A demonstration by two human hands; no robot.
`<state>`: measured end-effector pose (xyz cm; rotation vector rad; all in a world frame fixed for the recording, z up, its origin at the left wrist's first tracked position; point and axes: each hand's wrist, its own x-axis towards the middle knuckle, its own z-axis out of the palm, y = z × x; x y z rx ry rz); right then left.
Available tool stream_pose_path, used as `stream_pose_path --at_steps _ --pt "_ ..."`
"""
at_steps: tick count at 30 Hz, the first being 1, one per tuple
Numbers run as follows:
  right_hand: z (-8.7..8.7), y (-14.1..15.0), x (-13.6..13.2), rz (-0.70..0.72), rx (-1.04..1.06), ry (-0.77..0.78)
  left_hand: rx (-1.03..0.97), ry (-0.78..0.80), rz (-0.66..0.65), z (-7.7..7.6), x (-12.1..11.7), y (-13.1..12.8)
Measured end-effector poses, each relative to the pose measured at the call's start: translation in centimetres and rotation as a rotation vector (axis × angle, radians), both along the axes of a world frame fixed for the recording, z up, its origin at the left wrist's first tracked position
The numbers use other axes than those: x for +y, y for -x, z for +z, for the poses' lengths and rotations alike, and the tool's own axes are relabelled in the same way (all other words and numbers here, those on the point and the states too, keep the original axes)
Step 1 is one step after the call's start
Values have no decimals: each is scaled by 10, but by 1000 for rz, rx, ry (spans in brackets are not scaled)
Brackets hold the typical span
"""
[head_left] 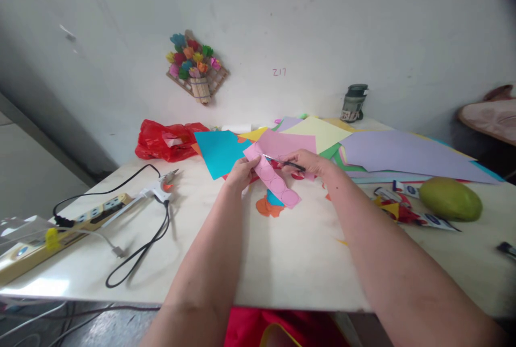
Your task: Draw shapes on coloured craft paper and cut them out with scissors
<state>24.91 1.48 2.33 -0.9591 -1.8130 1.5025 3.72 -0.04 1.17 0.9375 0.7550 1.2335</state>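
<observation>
A strip of pink paper (277, 183) with several circles drawn on it is pinched near its upper end by my left hand (242, 171). My right hand (303, 162) is closed around the dark handles of a pair of scissors (288, 164). The blades point left and lie at the strip, close to my left fingertips. Whether they are parted I cannot tell. Below the strip, orange paper pieces (266, 207) and a blue piece (274, 198) lie on the table. Behind my hands is a larger pink sheet (290, 143).
Coloured sheets (403, 153) spread along the back and right. A blue sheet (221, 151) and red plastic bag (169, 140) lie back left. A hot glue gun (161, 188), cables and a power strip (80, 229) occupy the left; a green fruit (450, 199) and tubes (435, 222) the right.
</observation>
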Motion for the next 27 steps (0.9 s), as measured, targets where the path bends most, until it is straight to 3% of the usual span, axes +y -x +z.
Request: stream_pose_path --at_steps 6,13,27 --pt "13 -2 -8 14 -78 -16 27 13 -24 1 -1 2" --pt "16 -1 -8 18 -223 -76 48 9 -50 0 -1 1" --pt "22 0 -15 5 -212 -67 63 16 -52 3 -5 0"
